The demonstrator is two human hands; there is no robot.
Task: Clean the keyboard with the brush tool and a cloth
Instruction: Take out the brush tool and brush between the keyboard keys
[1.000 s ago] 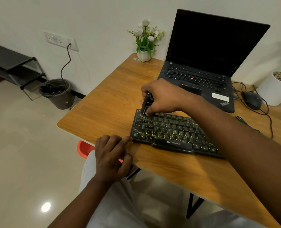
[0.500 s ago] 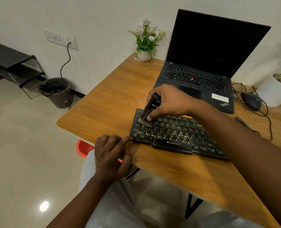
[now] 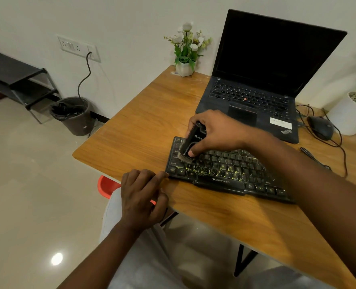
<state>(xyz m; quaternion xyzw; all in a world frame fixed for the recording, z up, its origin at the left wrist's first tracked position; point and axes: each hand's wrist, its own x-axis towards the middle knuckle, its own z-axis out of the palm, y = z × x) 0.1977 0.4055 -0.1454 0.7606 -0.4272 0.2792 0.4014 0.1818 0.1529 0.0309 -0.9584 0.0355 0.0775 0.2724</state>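
Head view: the right hand (image 3: 216, 132) grasps a black plastic brush tool (image 3: 190, 142), its pale bristles on the left-end keys of the black keyboard (image 3: 225, 170) marked ZEBRONICS, near the wooden table's (image 3: 143, 126) near-left corner. The left hand (image 3: 141, 197), released, rests at the near edge with its forefinger touching the keyboard's corner. A ThinkPad laptop (image 3: 256, 97) stands just behind.

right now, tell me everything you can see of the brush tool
The brush tool is a black, blocky, plastic-looking body with a small white logo and an oval cutout in its face, ending in a tuft of pale bristles. It is tilted, bristles down, tips on the keys at the Shift and Ctrl end of the keyboard. The right hand grips its upper part, thumb pressed on its face just above the bristles. Its top is mostly hidden under that hand.
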